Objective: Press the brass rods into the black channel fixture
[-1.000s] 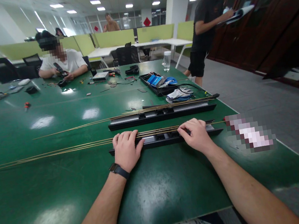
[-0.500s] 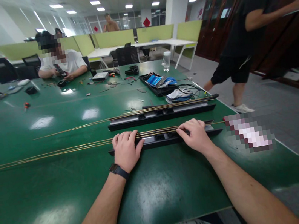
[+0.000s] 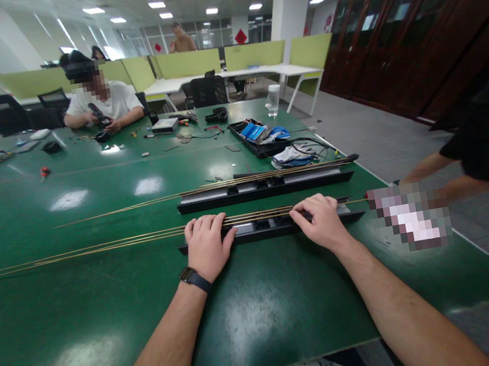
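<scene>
While the person in black who was walking along the right side of the green table (image 3: 87,334) is now passing out of view, with only a dark shape and a bare arm showing at the right edge of the picture, your own hands are staying just where they were a second ago; nothing on the table is shifting, so you are, I judge, still pressing and not yet moving on. Your left hand (image 3: 207,245) is lying palm down with its fingers side by side, curled over the left end of the near long black plastic rail (image 3: 270,226); your right hand (image 3: 323,221) is bearing down on the right part of the same rail, its fingers bent and close together, gripping nothing that I can make out. That rail is lying near the table's right edge, crosswise in front of you, with the thin brass rods (image 3: 96,248) running out of it toward the left edge; a second black rail (image 3: 264,189) with its own rods is lying just beyond it, apart from your hands.

Your fingertips are hiding what they are pressing, so I cannot tell whether the rods are seated in the rail; a blurred patch is covering something at the right edge; the seated person in a white shirt (image 3: 102,103) at the far edge is holding a small dark thing too small to name; the black tray (image 3: 260,136) of blue and white items is hard to read.
</scene>
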Demonstrator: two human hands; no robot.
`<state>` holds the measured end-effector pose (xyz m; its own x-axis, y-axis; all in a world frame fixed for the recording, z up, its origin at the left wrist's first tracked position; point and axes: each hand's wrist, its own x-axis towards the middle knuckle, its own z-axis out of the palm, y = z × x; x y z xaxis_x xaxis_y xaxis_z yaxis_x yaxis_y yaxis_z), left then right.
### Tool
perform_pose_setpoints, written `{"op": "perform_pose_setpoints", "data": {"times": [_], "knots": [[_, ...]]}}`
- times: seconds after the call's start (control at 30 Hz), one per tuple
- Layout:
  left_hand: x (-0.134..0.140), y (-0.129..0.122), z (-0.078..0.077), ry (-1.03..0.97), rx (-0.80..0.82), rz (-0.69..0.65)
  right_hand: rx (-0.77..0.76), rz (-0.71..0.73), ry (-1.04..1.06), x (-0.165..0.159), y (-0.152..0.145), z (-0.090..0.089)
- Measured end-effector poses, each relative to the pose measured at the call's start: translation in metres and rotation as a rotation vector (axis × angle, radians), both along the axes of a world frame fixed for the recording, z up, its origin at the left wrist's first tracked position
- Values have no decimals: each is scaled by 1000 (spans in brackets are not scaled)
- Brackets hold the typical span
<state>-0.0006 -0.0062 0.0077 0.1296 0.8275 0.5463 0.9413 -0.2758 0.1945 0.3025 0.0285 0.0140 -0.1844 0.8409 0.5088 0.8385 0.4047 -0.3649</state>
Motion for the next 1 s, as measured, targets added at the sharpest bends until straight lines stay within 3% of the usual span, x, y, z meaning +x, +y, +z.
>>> {"op": "perform_pose_setpoints", "data": {"times": [1.0], "knots": [[0,0,0,4,-4,0,-27,-9,-3,3,2,2]]}}
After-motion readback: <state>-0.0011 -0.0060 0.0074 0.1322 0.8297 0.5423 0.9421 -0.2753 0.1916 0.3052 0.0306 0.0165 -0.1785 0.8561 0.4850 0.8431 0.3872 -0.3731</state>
